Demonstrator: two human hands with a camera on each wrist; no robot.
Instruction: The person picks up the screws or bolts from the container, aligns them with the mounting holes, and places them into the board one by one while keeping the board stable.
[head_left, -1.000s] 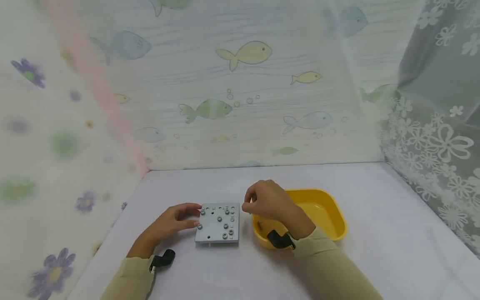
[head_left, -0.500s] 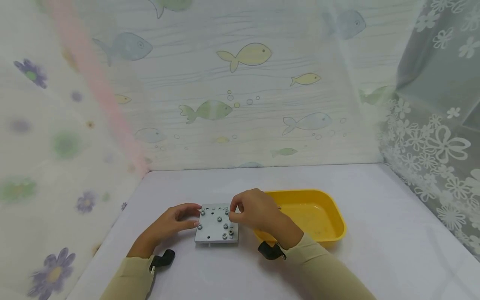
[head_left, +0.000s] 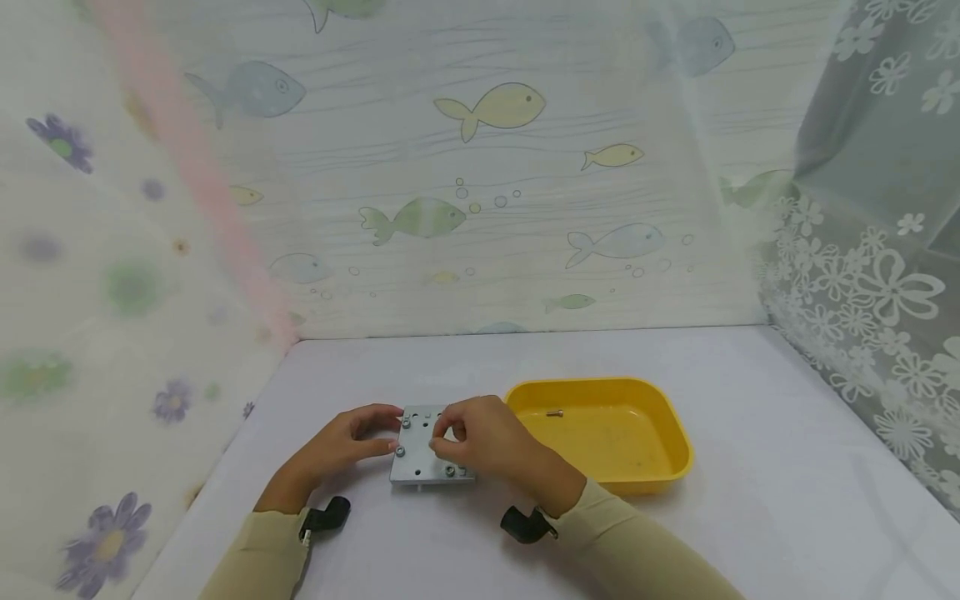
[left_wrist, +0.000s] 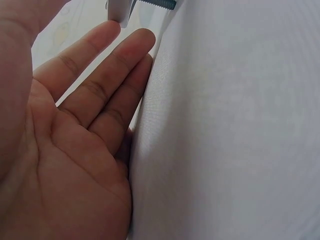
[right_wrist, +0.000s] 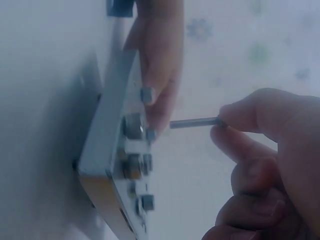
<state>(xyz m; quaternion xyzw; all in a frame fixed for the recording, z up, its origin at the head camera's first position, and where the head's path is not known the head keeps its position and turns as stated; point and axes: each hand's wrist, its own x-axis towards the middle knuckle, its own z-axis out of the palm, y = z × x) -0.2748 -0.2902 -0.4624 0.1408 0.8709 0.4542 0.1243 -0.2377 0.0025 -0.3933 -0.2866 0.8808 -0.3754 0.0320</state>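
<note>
A silvery square metal plate (head_left: 417, 446) lies on the white table, with several socket-head screws standing up from its face. Nearly straight, my left hand's (head_left: 337, 442) thumb and index finger touch the plate's left edge. In the left wrist view a threaded screw shank (left_wrist: 159, 4) sticks out beneath the plate. My right hand (head_left: 480, 437) is over the plate's right half, hiding part of it in the head view. Between thumb and index finger it pinches a slim metal screw (right_wrist: 195, 122), whose free end points toward the plate's face with a gap between them.
A yellow plastic tray (head_left: 600, 486) stands right of the plate, behind the right wrist. One small screw (head_left: 555, 413) lies inside it. White cloth with fish pictures (head_left: 420, 218) closes the back, and flowered curtains hang at both sides.
My right hand has moved left from the tray's near-left side to over the plate, uncovering the tray and the screw in it. The left hand and plate have stayed put.
</note>
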